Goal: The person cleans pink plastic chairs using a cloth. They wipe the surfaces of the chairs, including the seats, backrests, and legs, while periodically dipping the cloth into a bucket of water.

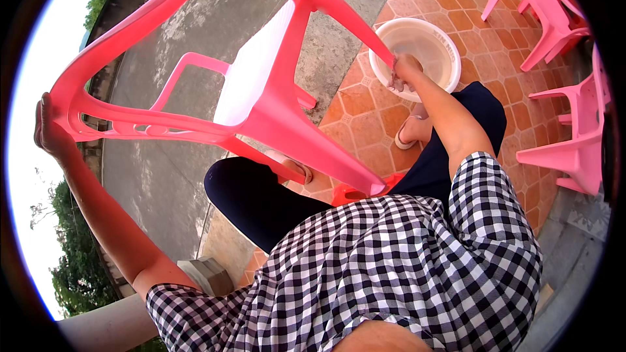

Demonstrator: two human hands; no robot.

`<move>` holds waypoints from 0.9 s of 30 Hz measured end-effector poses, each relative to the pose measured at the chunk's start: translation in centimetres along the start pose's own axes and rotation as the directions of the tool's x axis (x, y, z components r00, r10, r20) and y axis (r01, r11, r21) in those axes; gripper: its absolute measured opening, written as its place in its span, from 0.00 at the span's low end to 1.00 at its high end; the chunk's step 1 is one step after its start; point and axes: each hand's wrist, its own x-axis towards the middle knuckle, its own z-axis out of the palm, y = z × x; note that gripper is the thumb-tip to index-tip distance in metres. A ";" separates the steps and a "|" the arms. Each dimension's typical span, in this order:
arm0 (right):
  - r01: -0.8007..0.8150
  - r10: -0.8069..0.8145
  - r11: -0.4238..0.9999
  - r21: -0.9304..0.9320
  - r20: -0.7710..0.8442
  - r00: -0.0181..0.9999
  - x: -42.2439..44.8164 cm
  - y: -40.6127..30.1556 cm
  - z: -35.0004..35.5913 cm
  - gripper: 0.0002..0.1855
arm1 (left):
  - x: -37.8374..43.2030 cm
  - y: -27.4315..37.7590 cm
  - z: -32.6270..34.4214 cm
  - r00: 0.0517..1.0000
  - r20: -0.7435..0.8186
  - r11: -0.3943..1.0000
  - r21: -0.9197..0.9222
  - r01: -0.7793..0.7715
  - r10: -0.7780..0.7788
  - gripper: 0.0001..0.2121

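A pink plastic armchair is held tilted in front of me, with glare on its seat. My left hand grips the top corner of its backrest at the far left. At the end of one chair leg, my right hand presses a wet-looking cloth around the plastic. Directly below that hand stands a white plastic basin of what looks like cloudy water, with lettering on its rim. Another chair leg reaches down between my knees, in front of a red plastic stool.
Several pink plastic chairs stand along the right side on orange floor tiles. To the left, beyond the tile edge, lies grey concrete paving. A pale column with a stepped base is near my left elbow.
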 end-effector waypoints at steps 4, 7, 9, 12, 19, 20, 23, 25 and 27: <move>0.025 -0.068 0.935 0.353 0.110 0.992 -3.2 -2.3 -2.2 0.12 | 0.9 -3.2 -1.6 0.998 -0.054 0.999 -0.034 -0.021 0.019 0.15; 0.345 -0.347 0.826 0.445 -0.080 0.934 1.1 -2.0 -3.7 0.09 | 2.3 -4.8 -2.6 0.999 -0.047 0.997 -0.071 -0.022 0.019 0.15; 0.352 -0.369 0.785 0.510 -0.071 0.927 3.3 -1.7 -6.5 0.11 | 2.8 -6.0 -3.7 0.998 -0.041 0.997 -0.064 -0.044 0.041 0.15; 0.361 -0.241 0.765 0.533 -0.283 0.929 6.0 0.2 -8.9 0.12 | 2.2 -4.2 -1.1 0.998 -0.014 0.998 -0.003 0.061 -0.061 0.17; 0.164 0.023 0.861 0.481 -0.358 0.933 7.7 3.8 -5.9 0.16 | -1.4 2.0 0.8 0.992 0.113 0.961 0.266 -0.079 0.050 0.11; 0.175 0.002 0.861 0.478 -0.346 0.938 6.9 3.2 -4.8 0.16 | -2.1 2.6 1.1 0.992 0.124 0.966 0.252 -0.063 0.032 0.10; -0.134 -0.145 0.937 -0.322 -0.711 0.688 3.7 -0.7 -4.7 0.16 | -3.4 4.1 1.3 0.995 0.098 0.975 0.218 -0.037 0.016 0.09; 0.020 -0.143 0.946 -0.324 -0.361 0.922 3.9 -1.3 -6.5 0.17 | -3.4 4.4 1.8 0.997 0.076 0.984 0.177 -0.028 0.015 0.09; 0.182 -0.258 0.938 -0.295 -0.242 0.935 2.5 -2.9 -6.9 0.16 | -3.5 4.7 2.0 0.994 0.101 0.992 0.120 -0.048 0.036 0.09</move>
